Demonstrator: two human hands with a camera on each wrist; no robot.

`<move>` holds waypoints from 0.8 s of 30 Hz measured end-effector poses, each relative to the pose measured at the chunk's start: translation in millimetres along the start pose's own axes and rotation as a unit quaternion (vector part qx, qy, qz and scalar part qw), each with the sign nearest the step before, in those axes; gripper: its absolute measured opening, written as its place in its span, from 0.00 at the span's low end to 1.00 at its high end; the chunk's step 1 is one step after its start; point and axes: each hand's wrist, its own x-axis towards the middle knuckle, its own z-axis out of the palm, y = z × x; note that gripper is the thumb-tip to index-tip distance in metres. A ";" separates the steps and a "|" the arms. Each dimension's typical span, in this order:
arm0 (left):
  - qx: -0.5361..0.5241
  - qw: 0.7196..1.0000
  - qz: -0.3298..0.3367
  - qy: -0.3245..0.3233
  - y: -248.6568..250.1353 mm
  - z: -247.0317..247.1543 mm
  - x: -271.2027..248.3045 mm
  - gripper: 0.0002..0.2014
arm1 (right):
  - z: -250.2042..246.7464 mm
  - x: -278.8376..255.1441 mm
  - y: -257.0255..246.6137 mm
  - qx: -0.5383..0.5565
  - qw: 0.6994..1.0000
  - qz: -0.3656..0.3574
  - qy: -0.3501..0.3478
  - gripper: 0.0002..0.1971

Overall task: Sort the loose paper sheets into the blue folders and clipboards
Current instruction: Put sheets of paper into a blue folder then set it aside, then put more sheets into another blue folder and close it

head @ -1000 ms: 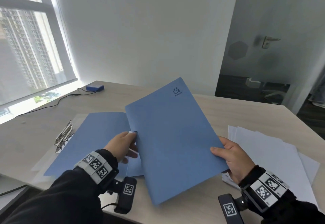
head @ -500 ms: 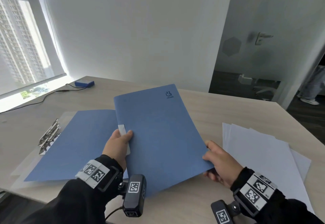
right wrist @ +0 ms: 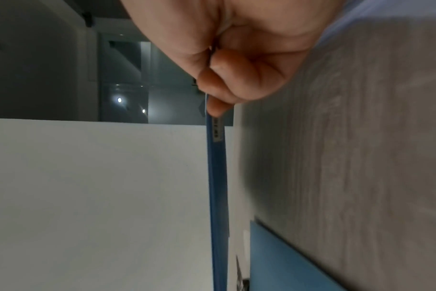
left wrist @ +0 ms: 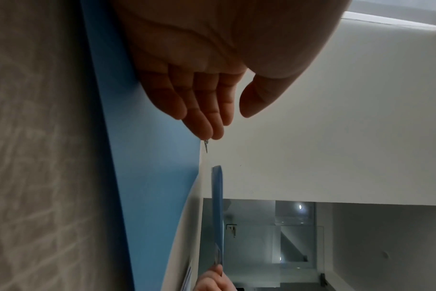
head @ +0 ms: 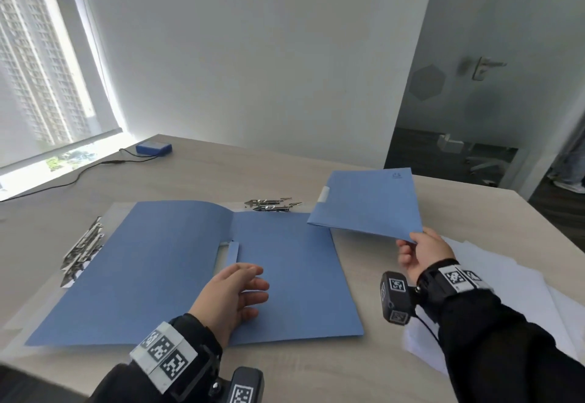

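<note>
Closed folder (head: 367, 201) has swung off to the right, now pinched at its corner by right hand (head: 422, 252) above the table; left hand (head: 232, 295) let go, fingers relaxed over open folder (head: 190, 260). Loose sheets (head: 519, 279) unsorted, open folder ready for filing

Loose paper sheets (head: 512, 279) partly hidden by right sleeve, cut off at frame edge.
</note>
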 end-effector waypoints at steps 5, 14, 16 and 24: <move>0.022 1.000 0.011 0.001 4.4 5.5 -2.8 0.06 | 9.7 23.0 -5.8 -0.021 0.998 0.055 0.008 0.09; 0.085 0.995 0.026 -0.034 -2.9 54.1 -17.2 0.07 | -39.4 -41.0 -15.8 0.045 0.997 0.050 -0.024 0.19; 0.091 0.994 0.024 -0.057 -8.2 73.4 -22.4 0.08 | -63.2 -64.2 -18.1 0.009 0.999 0.023 -0.033 0.13; 0.127 0.981 0.049 -0.138 -41.3 163.5 -38.8 0.10 | -183.7 -123.9 -32.5 -0.138 0.986 -0.048 0.082 0.10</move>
